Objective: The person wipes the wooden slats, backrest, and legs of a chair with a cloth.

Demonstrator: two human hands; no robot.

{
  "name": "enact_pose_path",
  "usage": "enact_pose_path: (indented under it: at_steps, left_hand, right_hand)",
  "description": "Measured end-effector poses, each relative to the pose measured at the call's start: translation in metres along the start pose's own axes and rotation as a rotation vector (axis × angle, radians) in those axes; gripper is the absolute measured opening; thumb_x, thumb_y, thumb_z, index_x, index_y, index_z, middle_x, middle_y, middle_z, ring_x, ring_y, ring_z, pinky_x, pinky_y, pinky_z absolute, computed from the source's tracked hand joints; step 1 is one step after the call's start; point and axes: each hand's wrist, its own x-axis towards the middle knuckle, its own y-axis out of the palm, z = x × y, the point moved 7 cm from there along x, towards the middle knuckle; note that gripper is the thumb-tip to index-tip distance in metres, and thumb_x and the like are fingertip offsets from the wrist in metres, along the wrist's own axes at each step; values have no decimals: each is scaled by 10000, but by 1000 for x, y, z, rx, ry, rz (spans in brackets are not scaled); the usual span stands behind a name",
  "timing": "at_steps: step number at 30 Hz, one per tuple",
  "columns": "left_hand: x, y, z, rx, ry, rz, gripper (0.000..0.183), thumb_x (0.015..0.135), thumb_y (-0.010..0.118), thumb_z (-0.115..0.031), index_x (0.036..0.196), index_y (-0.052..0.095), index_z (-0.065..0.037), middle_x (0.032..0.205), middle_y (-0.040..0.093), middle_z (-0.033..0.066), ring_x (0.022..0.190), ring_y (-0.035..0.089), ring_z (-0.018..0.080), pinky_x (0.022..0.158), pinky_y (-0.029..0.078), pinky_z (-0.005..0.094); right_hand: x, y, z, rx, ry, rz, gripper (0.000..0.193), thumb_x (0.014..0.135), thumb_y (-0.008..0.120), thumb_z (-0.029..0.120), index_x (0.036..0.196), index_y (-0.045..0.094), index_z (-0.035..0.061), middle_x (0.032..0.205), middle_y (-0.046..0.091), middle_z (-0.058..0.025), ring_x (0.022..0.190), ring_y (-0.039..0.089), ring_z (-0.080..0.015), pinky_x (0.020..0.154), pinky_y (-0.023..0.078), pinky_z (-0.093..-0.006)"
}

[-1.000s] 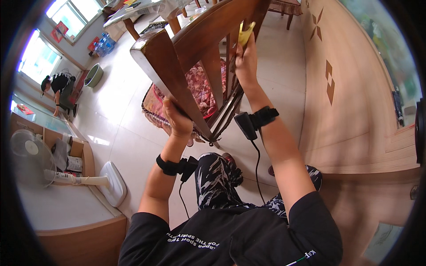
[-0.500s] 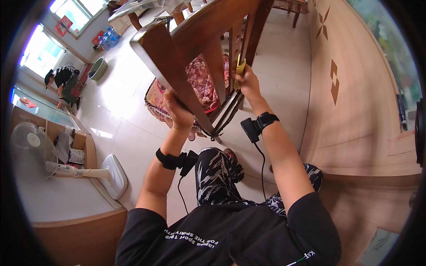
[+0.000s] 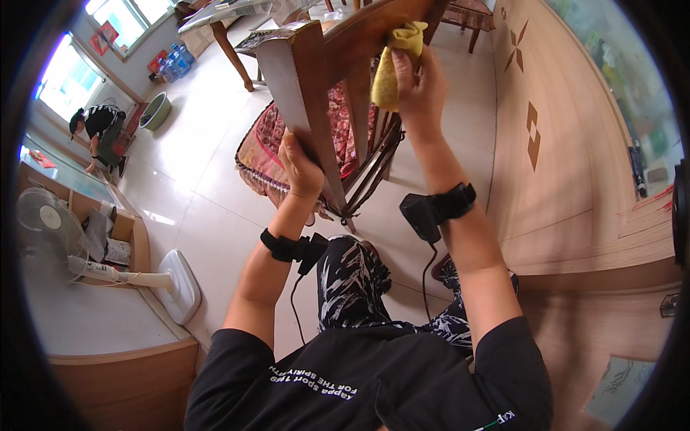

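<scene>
A dark brown wooden chair (image 3: 293,90) stands before me with its slatted back towards me. Its seat carries a red floral cushion with a fringed edge (image 3: 267,144). My left hand (image 3: 302,169) grips the left post of the chair back, its thumb upright along the wood. In my right hand (image 3: 424,93) is a bunched yellow cloth (image 3: 387,80), held up against the curved top rail. The fingers on the rail's side are partly hidden by the cloth.
A wooden cabinet (image 3: 568,179) runs along my right. At the left, a white fan (image 3: 176,286) lies on its side by a counter. A table (image 3: 223,18) and another chair (image 3: 471,16) stand farther off. Beyond a green basin (image 3: 156,111), a person (image 3: 100,133) bends near the door.
My right hand has moved up with the yellow cloth, from the back slats to the top rail. The chair's left post appears farther right and more upright; my left hand remains on it.
</scene>
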Motion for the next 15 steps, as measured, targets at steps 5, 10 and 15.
enact_pose_path:
  at_steps: [5, 10, 15]
  left_hand:
    - [-1, 2, 4, -7, 1, 16, 471, 933, 244, -423, 679, 444, -80, 574, 419, -30, 522, 367, 82, 474, 262, 239]
    - [-5, 4, 4, -122, -99, -67, 478, 928, 260, -441, 674, 451, -83, 570, 427, -32, 515, 373, 84, 474, 270, 233]
    - [-1, -2, 12, -85, -47, 57, 493, 923, 267, -455, 665, 465, -85, 564, 445, -31, 518, 384, 78, 475, 277, 226]
  right_hand:
    - [-47, 17, -27, -71, 10, -55, 241, 853, 552, 123, 1085, 555, 56, 1058, 538, -98, 921, 564, -207, 762, 453, -286]
    - [-109, 27, -91, -103, 242, 80, 273, 842, 553, 95, 1113, 539, 58, 1048, 546, -118, 891, 569, -249, 741, 458, -305]
    - [-176, 37, -145, -399, 399, 384, 278, 805, 553, 95, 1074, 539, 24, 1015, 562, -145, 872, 566, -321, 708, 466, -364]
